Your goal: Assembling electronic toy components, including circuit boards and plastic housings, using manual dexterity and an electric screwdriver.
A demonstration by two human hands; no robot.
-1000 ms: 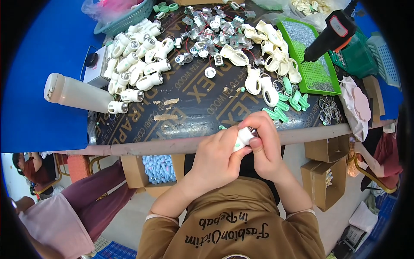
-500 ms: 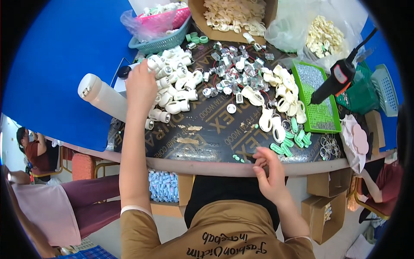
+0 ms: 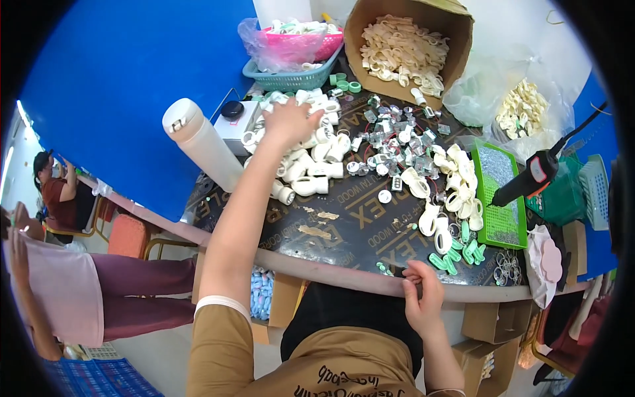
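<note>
My left hand (image 3: pixel 289 126) reaches to the far left of the table, over a heap of white plastic flashlight-like housings (image 3: pixel 311 185). Its fingers and thumb are spread on the heap, and no piece shows in its grasp. By the table's front edge, my right hand (image 3: pixel 425 298) hangs with fingers loosely bent, thumb apart, nothing visible in it. Green oblong pieces (image 3: pixel 473 253) lie just beyond it, with cream loop-shaped shells (image 3: pixel 456 178) behind them. Clear small parts with red wires (image 3: pixel 400 142) are scattered mid-table.
A white bottle (image 3: pixel 205 149) stands left, beside a white box with a black knob (image 3: pixel 231 111). A cardboard box (image 3: pixel 456 40) of cream parts is at the back. A black electric screwdriver (image 3: pixel 529 177) hangs over a green tray (image 3: pixel 485 218). A person (image 3: pixel 59 284) stands at left.
My left hand has moved right, from the heap's left edge to over its far part. My right hand's fingers have curled in more. The whole view has shifted.
</note>
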